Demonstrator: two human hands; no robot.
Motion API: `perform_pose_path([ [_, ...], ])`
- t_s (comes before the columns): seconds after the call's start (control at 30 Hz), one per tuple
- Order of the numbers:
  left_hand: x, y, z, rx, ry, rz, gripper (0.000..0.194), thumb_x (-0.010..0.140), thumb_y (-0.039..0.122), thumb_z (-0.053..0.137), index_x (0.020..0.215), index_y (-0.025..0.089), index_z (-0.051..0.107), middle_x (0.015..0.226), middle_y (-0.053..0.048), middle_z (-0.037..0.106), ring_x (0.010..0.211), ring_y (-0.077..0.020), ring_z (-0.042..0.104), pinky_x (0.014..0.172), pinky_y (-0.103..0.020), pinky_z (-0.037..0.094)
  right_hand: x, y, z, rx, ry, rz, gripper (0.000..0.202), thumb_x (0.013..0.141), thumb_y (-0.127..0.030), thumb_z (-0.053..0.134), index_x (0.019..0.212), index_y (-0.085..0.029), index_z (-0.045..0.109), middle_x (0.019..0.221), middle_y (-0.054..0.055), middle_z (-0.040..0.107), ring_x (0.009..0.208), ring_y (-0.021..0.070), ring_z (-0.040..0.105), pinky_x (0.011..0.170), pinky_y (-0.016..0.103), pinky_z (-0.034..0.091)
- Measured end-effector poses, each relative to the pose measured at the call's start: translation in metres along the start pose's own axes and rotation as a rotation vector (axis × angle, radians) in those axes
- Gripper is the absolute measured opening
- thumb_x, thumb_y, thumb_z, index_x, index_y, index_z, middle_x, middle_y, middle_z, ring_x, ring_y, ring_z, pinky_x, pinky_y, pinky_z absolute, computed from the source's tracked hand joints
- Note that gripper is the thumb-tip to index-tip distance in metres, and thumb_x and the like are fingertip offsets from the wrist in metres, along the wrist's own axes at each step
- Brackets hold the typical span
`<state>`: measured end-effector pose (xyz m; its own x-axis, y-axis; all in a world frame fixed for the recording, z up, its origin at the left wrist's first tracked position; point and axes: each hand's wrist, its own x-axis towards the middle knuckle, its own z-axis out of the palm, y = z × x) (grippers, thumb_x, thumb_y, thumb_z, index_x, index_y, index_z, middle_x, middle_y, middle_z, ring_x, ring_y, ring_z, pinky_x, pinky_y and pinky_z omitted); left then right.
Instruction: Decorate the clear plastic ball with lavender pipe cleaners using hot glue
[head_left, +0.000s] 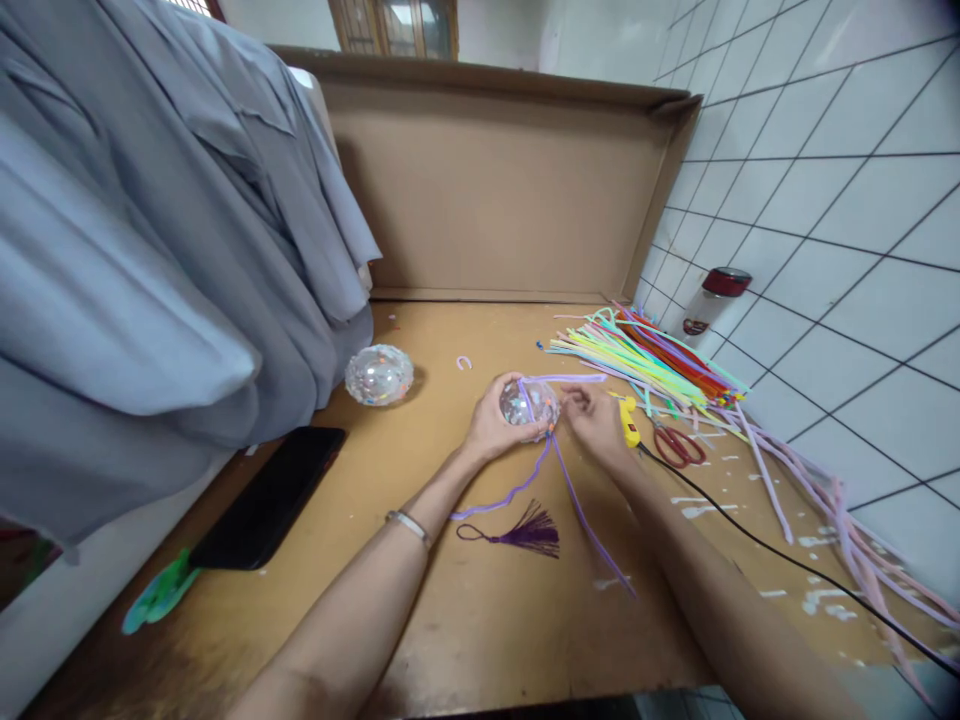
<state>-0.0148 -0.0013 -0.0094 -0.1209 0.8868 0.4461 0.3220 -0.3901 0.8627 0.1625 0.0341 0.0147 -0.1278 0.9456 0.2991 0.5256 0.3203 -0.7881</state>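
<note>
My left hand (pixel 495 422) is wrapped round a clear faceted ball (pixel 536 408) at the middle of the table. Purple fuzzy stems (pixel 581 510) cross the ball and trail from it, two toward me and one to the right along its top. My right hand (pixel 592 415) is close to the ball's right side with its fingers curled together; whatever they pinch is too small to make out. A dark purple tassel (pixel 529 532) lies on the table below the ball. A second clear ball (pixel 379 375) sits to the left.
Coloured stems (pixel 645 355), red-handled scissors (pixel 679 446) and a yellow glue gun (pixel 628 422) with a black cord lie at the right. A bottle (pixel 709 300) stands by the tiled wall. A black phone (pixel 266 500) lies left, near grey cloth (pixel 187 230); cardboard (pixel 495 190) stands behind.
</note>
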Motion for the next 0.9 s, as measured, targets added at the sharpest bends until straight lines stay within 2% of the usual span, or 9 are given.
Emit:
perform_pose_path([
  [0.07,-0.001,0.002,0.000,0.027,-0.006,0.020,0.074,0.053,0.030,0.087,0.119,0.021,0.054,0.118,-0.008,0.064,0.109,-0.0262,0.063,0.100,-0.042,0.049,-0.006,-0.012,-0.003,0.038,0.094,-0.231,0.026,0.080,-0.025,0.058,0.102,-0.016,0.067,0.088,0.006,0.072,0.077,0.0182,0.067,0.072,0.031,0.056],
  [0.13,-0.001,0.005,-0.001,0.056,-0.019,0.043,0.073,0.054,0.033,0.087,0.119,0.020,0.055,0.117,-0.008,0.064,0.109,-0.0263,0.063,0.100,-0.041,0.050,-0.010,-0.027,-0.005,0.028,0.110,-0.421,0.031,0.082,-0.031,0.061,0.109,-0.017,0.066,0.096,0.008,0.070,0.085,0.0204,0.066,0.077,0.034,0.056],
  [0.2,-0.002,0.007,-0.001,0.084,-0.025,0.064,0.073,0.055,0.035,0.086,0.118,0.020,0.055,0.117,-0.009,0.064,0.110,-0.0268,0.063,0.099,-0.040,0.050,-0.012,-0.040,-0.005,-0.024,0.103,-0.560,0.026,0.087,-0.033,0.059,0.108,-0.019,0.066,0.096,0.008,0.070,0.089,0.0217,0.066,0.081,0.036,0.055],
  [0.27,-0.002,0.007,-0.001,0.091,-0.025,0.080,0.073,0.055,0.036,0.086,0.119,0.020,0.055,0.117,-0.009,0.064,0.109,-0.0269,0.063,0.099,-0.041,0.050,-0.012,-0.046,-0.005,-0.075,0.100,-0.628,0.021,0.093,-0.032,0.051,0.099,-0.022,0.069,0.093,0.007,0.071,0.090,0.0213,0.066,0.082,0.035,0.055],
  [0.33,-0.001,0.006,0.000,0.081,-0.018,0.079,0.074,0.055,0.036,0.086,0.119,0.020,0.055,0.117,-0.009,0.064,0.109,-0.0266,0.063,0.098,-0.040,0.050,-0.013,-0.046,-0.003,-0.102,0.115,-0.642,0.026,0.097,-0.030,0.045,0.093,-0.023,0.070,0.090,0.006,0.072,0.088,0.0205,0.067,0.080,0.034,0.055],
  [0.47,-0.001,0.006,0.001,0.049,-0.015,0.052,0.075,0.053,0.035,0.087,0.118,0.019,0.055,0.117,-0.008,0.064,0.109,-0.0260,0.063,0.100,-0.040,0.050,-0.018,-0.039,0.001,-0.107,0.130,-0.632,0.029,0.098,-0.028,0.042,0.097,-0.022,0.070,0.093,0.007,0.073,0.086,0.0200,0.068,0.079,0.034,0.056],
  [0.67,-0.003,0.007,0.000,0.006,-0.021,0.033,0.075,0.053,0.033,0.087,0.119,0.020,0.054,0.117,-0.008,0.065,0.109,-0.0251,0.064,0.100,-0.039,0.050,-0.024,-0.039,0.000,-0.100,0.198,-0.575,0.024,0.095,-0.029,0.049,0.089,-0.023,0.071,0.088,0.006,0.074,0.084,0.0209,0.068,0.078,0.034,0.056],
  [0.9,-0.005,0.011,0.000,0.007,-0.052,0.038,0.074,0.052,0.031,0.086,0.118,0.018,0.055,0.117,-0.009,0.064,0.110,-0.0265,0.063,0.101,-0.041,0.049,-0.030,-0.037,0.002,-0.038,0.169,-0.535,0.026,0.095,-0.033,0.048,0.087,-0.027,0.072,0.087,0.004,0.073,0.086,0.0213,0.068,0.082,0.037,0.056],
])
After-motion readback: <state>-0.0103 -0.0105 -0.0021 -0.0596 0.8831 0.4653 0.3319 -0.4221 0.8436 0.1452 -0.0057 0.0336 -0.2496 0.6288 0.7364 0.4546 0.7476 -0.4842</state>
